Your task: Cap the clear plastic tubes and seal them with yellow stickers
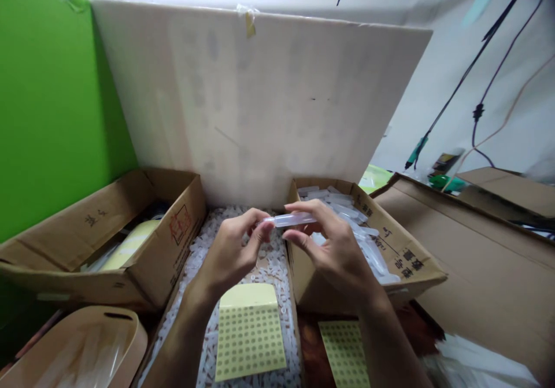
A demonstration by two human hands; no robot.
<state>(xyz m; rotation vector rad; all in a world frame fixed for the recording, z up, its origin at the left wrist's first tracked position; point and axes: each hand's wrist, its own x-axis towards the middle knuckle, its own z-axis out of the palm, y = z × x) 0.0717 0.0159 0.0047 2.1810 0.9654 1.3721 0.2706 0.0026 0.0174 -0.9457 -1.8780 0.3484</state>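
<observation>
A clear plastic tube (291,220) lies level between both hands in the head view. My right hand (333,246) grips it with thumb and fingers wrapped round it. My left hand (234,249) pinches the tube's left end with its fingertips. Under the hands a tray holds a bed of small white caps (203,249) with a yellow perforated sheet (249,330) lying on top. Behind my right hand an open cardboard box (403,255) holds several more clear tubes.
A tall cardboard panel (260,99) stands behind the boxes. An open carton (108,243) sits at the left with pale yellow items inside. A wooden scoop-like tray (78,347) lies bottom left. A second yellow sheet (344,353) lies bottom centre. Large cardboard flaps (477,261) and cables fill the right.
</observation>
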